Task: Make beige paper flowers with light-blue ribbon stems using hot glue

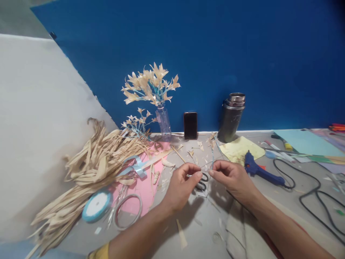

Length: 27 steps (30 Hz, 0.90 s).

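My right hand (229,176) is closed in a pinch on the thin blue-wrapped stem of a small pale husk flower (212,141), whose petals stand above the fingers. Close beside it, my left hand (184,183) has thumb and forefinger pinched together; what lies between them is too thin to make out. Dark looped handles (205,181), seemingly of scissors, show on the table beneath the fingertips, partly covered by my left hand. Another small husk flower (191,153) lies just beyond my left hand, among scattered husk scraps.
Left are dried husks (91,162), a light-blue ribbon spool (97,205), a wire coil (140,205) and pink paper (142,196). Behind stand a vase (164,124) of husk flowers, a phone (190,126) and a flask (231,118). A corded blue glue gun (262,172) lies right, near yellow paper (239,149).
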Each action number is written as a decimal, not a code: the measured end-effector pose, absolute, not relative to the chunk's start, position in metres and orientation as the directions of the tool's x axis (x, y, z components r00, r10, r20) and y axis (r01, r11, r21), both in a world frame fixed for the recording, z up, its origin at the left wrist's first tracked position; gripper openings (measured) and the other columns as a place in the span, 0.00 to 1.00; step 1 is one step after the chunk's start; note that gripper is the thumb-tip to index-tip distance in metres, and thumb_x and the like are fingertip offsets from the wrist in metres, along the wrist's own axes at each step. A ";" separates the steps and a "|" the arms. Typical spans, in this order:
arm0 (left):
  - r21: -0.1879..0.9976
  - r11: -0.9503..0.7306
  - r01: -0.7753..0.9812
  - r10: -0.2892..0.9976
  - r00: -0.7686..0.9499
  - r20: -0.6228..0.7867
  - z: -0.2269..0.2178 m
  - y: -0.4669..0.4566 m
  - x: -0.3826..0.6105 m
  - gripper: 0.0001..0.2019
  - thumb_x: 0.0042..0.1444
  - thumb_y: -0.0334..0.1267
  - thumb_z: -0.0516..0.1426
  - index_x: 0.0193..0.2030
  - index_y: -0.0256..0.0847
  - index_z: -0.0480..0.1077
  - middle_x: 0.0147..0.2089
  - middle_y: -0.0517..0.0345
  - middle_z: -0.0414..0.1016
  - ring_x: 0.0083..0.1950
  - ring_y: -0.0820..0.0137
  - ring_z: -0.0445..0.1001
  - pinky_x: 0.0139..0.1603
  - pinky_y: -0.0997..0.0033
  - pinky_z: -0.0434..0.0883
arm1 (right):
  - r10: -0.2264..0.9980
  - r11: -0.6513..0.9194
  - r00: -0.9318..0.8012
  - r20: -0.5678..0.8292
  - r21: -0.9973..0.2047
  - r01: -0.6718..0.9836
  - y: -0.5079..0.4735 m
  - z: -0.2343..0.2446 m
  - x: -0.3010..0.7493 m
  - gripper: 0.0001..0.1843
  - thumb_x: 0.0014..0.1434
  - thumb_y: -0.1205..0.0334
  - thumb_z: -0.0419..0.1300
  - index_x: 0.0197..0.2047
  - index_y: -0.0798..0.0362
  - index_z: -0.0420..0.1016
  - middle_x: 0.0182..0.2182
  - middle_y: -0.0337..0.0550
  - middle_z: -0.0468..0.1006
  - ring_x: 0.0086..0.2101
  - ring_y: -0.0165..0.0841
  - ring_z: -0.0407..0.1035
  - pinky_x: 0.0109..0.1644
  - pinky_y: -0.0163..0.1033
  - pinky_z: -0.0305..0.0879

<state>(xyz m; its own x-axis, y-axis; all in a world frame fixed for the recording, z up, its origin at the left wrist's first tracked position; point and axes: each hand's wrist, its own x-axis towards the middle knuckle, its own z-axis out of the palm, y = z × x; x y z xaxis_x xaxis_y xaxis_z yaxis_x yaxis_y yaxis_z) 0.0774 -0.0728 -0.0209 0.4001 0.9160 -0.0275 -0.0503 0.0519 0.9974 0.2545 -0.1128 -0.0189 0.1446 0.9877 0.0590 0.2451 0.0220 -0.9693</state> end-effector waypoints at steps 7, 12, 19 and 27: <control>0.999 -0.018 -0.038 0.940 0.340 0.030 -0.024 -0.071 0.086 0.04 0.47 0.35 0.67 0.28 0.37 0.80 0.29 0.51 0.77 0.31 0.69 0.71 0.34 0.71 0.67 | 0.995 -0.014 0.098 0.011 -0.967 0.253 -0.113 -0.024 0.249 0.13 0.50 0.52 0.65 0.26 0.54 0.74 0.21 0.35 0.69 0.24 0.28 0.59 0.27 0.33 0.54; 0.994 0.016 -0.108 0.974 0.228 0.009 -0.018 -0.069 0.083 0.05 0.49 0.33 0.62 0.24 0.37 0.76 0.23 0.59 0.71 0.27 0.74 0.66 0.32 0.74 0.63 | 0.995 -0.098 0.011 -0.098 -0.978 0.186 -0.111 -0.027 0.246 0.14 0.54 0.53 0.64 0.39 0.54 0.81 0.33 0.42 0.81 0.32 0.33 0.70 0.36 0.34 0.64; 0.982 0.070 -0.177 0.968 0.249 -0.024 -0.021 -0.072 0.086 0.06 0.48 0.35 0.62 0.24 0.37 0.74 0.21 0.60 0.69 0.26 0.74 0.64 0.31 0.74 0.62 | 0.994 -0.076 -0.061 -0.094 -0.967 0.245 -0.114 -0.025 0.240 0.09 0.52 0.56 0.62 0.28 0.54 0.77 0.21 0.36 0.75 0.24 0.29 0.65 0.29 0.33 0.61; 0.987 0.119 -0.108 0.929 0.364 -0.073 -0.020 -0.067 0.077 0.06 0.46 0.36 0.64 0.27 0.36 0.75 0.22 0.58 0.71 0.25 0.74 0.64 0.30 0.73 0.62 | 0.999 0.030 -0.044 0.014 -0.924 0.382 -0.119 -0.022 0.240 0.09 0.55 0.60 0.59 0.26 0.53 0.74 0.21 0.35 0.74 0.25 0.28 0.64 0.29 0.32 0.58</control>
<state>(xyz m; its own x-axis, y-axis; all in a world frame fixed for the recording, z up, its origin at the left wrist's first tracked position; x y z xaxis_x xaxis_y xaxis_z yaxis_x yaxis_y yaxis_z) 0.0765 -0.0672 -0.0201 0.3636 0.9287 -0.0727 -0.1077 0.1194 0.9870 0.2401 -0.1187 -0.0224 -0.0443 0.9989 0.0144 0.3819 0.0303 -0.9237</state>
